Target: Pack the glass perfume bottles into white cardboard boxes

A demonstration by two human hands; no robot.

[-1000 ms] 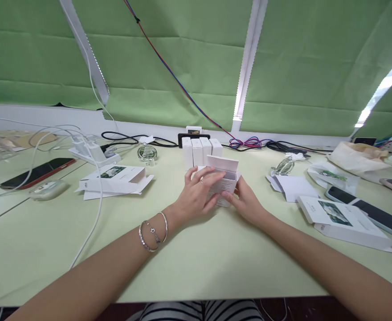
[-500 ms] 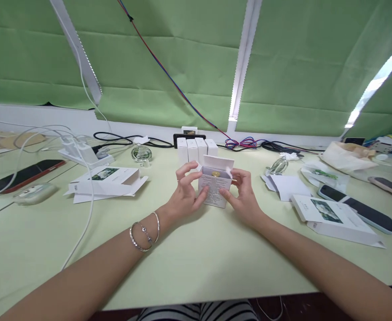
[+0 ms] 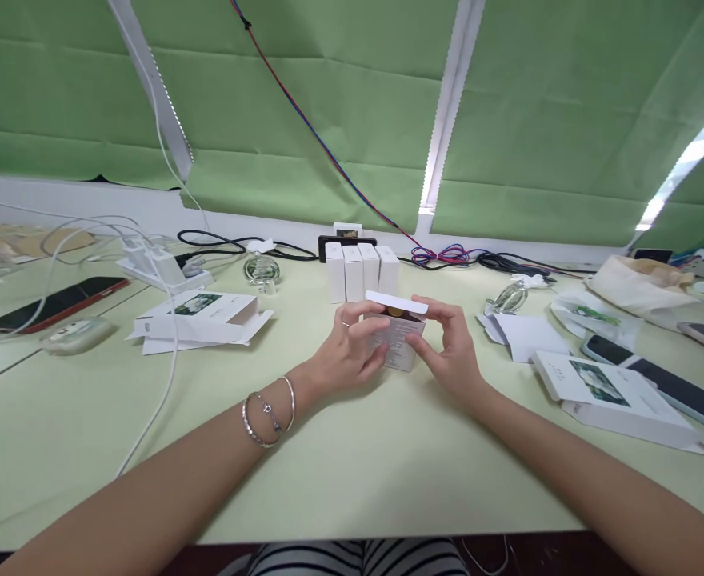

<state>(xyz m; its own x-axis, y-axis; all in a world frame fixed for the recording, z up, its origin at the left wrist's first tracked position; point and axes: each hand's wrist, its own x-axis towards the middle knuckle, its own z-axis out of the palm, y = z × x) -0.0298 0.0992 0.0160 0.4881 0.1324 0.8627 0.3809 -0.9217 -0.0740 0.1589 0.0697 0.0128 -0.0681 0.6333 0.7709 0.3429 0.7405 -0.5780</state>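
Both hands hold a small white printed carton (image 3: 398, 344) standing on the table in front of me. Its top flap (image 3: 397, 302) is folded most of the way down, with a gap at the front. A bit of a gold-coloured thing (image 3: 394, 313) shows inside through that gap. My left hand (image 3: 352, 344) grips the carton's left side, fingers by the upper edge and thumb on the front. On the right edge, my right hand (image 3: 449, 344) has its thumb on the front face and its fingers behind, near the flap. Several closed white boxes (image 3: 353, 274) stand upright in a row just behind.
Flattened cartons lie on the left (image 3: 199, 320) and right (image 3: 616, 396). Clear round bottles stand at the back left (image 3: 260, 270) and right (image 3: 509, 298). Phones (image 3: 58, 302), a mouse (image 3: 78, 337), a power strip (image 3: 169, 276) and a white cable (image 3: 169, 384) are around.
The carton's top flap has come down from standing upright to nearly covering the opening. My fingers have shifted up to the top edge. The view has moved slightly.
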